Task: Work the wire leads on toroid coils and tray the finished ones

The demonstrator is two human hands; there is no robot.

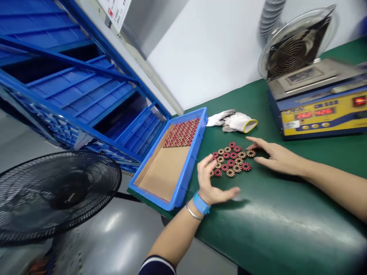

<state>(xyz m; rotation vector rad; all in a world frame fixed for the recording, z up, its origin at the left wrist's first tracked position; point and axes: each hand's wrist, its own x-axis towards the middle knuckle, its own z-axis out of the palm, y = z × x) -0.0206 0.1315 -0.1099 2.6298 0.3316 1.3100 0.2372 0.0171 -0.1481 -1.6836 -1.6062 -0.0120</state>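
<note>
Several small round wound coils (pixel 233 160), red and copper coloured, lie bunched together on the green table mat (pixel 272 221). My left hand (pixel 210 179) rests open on the mat at the left edge of the bunch, fingers touching the nearest coils. My right hand (pixel 273 154) lies flat and open on the right side of the bunch, fingertips against the coils. Neither hand holds anything. A blue tray (pixel 183 183) lined with cardboard stands left of the coils, with rows of the same coils (pixel 182 133) packed at its far end.
White work gloves (pixel 233 120) lie behind the coils. A blue and yellow heated unit with red digits (pixel 318 103) and a fume extractor hood (pixel 295 42) stand at the back right. Blue shelving (pixel 71 76) and a black floor fan (pixel 54 193) are to the left.
</note>
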